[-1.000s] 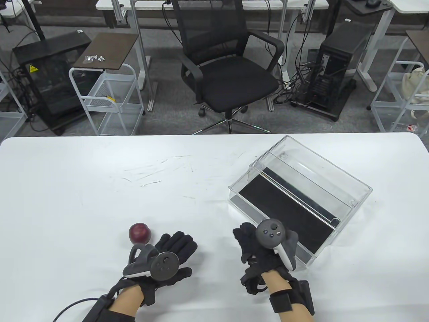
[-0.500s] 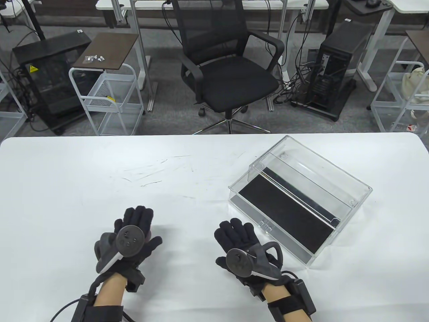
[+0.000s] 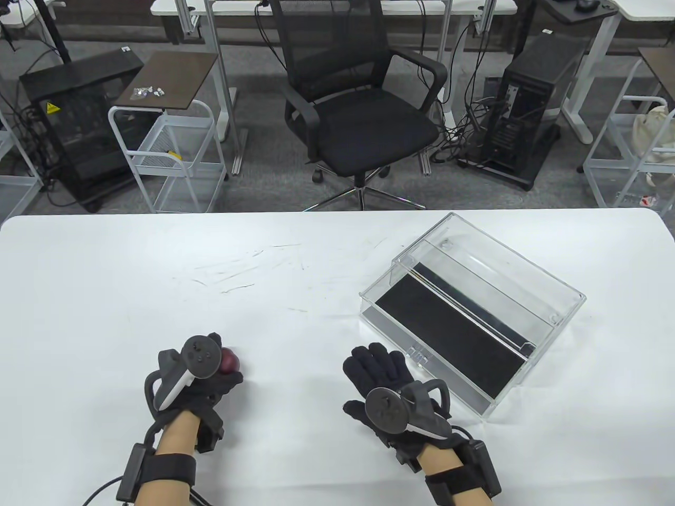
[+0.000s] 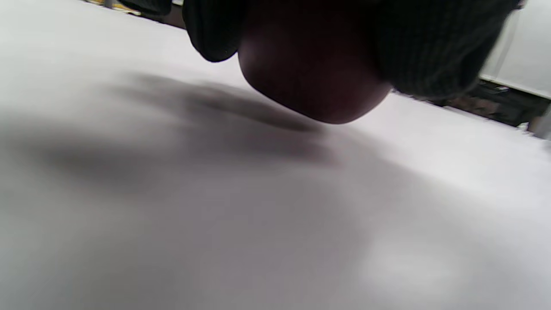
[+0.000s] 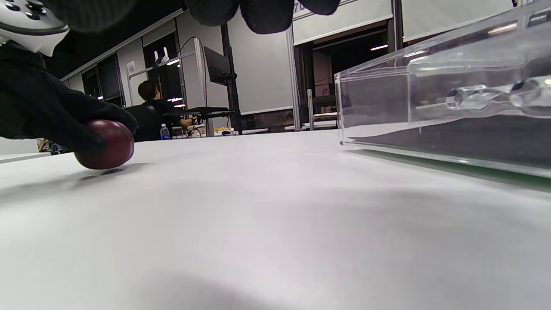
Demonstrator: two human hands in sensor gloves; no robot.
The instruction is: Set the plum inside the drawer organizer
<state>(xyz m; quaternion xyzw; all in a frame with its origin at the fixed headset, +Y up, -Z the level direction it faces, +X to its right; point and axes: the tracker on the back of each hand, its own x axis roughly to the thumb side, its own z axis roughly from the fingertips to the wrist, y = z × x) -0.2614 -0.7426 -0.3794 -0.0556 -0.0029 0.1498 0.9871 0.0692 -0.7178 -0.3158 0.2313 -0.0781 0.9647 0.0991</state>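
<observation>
Wrapping its gloved fingers around the plum, the left hand had closed on the fruit within the last half second; a moment before, that hand lay spread flat over the spot, and a second before, the plum sat bare on the table just beyond it. The plum now sat to the left of the drawer organizer, well apart from it, gripped from above. In the right wrist view it looked to be touching the tabletop, while the left wrist view showed a dark shadow close beneath it, so whether it had lifted could not be told. The grasp looked made, which left the carry across to the organizer and the release as the steps to come.

The right hand rested palm down just beside the organizer's near corner, fingers loosely extended and holding nothing.

The plum was round, smooth and dark red with a dull sheen. The organizer was a clear, hard plastic box with straight walls, open at the top, its floor lined with a black mat. The gloves were black knit fabric, and the table was matte white with faint scuff marks.
</observation>
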